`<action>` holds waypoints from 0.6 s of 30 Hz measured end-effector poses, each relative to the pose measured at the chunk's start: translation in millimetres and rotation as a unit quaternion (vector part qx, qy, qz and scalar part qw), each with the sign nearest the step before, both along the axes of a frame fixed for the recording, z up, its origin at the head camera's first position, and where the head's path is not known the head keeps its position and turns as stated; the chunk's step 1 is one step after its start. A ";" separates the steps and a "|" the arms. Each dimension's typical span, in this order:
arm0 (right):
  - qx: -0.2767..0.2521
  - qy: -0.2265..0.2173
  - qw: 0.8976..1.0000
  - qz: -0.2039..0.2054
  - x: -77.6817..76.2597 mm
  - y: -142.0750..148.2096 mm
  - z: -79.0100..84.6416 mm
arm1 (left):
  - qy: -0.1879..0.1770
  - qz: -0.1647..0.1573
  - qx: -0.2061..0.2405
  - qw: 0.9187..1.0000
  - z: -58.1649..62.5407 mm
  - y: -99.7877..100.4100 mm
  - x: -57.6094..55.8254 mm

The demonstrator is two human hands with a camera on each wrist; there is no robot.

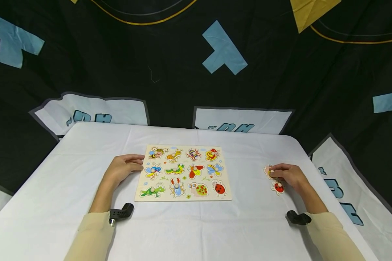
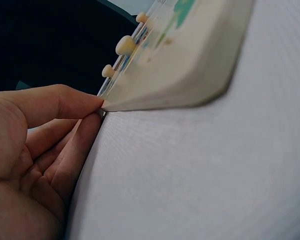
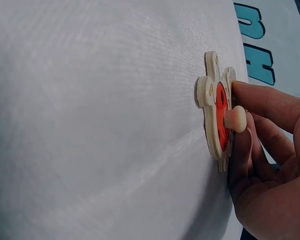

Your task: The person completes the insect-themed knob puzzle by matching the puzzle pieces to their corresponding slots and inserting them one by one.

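Observation:
A wooden peg puzzle board [image 1: 183,197] with colourful insect pictures lies flat left of the table's middle. My left hand [image 1: 121,169] touches its left edge with the fingertips and thumb. Small round knobs [image 2: 126,45] stand up from some pictures. Over at the right, my right hand [image 1: 289,175] pinches a yellowish puzzle piece [image 1: 267,170] between thumb and fingers. That piece is mostly hidden behind other things in the right wrist view. Just in front of it a red ladybug puzzle piece [image 1: 278,187] lies on the cloth, its wooden knob [image 3: 236,119] pointing up.
A white cloth [image 1: 183,232] covers the table. Behind it hangs a dark curtain [image 1: 170,83] with blue and yellow shapes. White lettered panels [image 1: 241,117] show along the table's far edge and right side.

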State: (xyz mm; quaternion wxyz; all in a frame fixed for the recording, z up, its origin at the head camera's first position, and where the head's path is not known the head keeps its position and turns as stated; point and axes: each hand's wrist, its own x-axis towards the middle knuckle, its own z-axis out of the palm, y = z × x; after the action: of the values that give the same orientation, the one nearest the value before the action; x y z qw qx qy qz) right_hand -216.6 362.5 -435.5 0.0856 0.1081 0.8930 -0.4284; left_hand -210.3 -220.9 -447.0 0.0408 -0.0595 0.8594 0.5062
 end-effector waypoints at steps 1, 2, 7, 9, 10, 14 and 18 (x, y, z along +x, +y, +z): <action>-0.002 0.001 1.000 -0.001 -0.2 0.0 -0.5 | -0.001 0.000 -0.001 1.000 0.1 -0.1 0.0; -0.004 0.003 1.000 0.000 -0.3 0.0 -0.7 | 0.000 0.001 -0.001 1.000 -0.2 -0.2 -0.1; -0.010 0.004 1.000 -0.002 -0.1 -1.2 1.9 | 0.001 0.002 -0.001 1.000 -0.6 -0.3 -0.7; -0.012 0.005 1.000 -0.004 -0.3 -1.2 2.2 | 0.000 0.001 -0.002 1.000 -1.0 -0.5 -1.2; -0.013 0.005 1.000 -0.006 -0.3 -1.3 2.3 | 0.000 0.001 -0.002 1.000 -0.9 -0.4 -1.2; -0.016 0.002 1.000 -0.011 -0.2 -1.1 1.4 | -0.003 0.001 -0.001 1.000 -1.5 -0.3 -1.7; -0.015 0.000 1.000 -0.019 -0.1 -1.7 0.4 | -0.001 0.003 0.001 1.000 -1.8 -0.2 -1.6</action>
State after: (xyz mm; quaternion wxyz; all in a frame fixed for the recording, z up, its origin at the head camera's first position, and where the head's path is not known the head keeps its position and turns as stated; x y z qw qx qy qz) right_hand -216.6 360.8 -435.1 0.0790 0.1236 0.8842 -0.4434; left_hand -211.9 -221.1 -448.9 0.0405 -0.0621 0.8585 0.5075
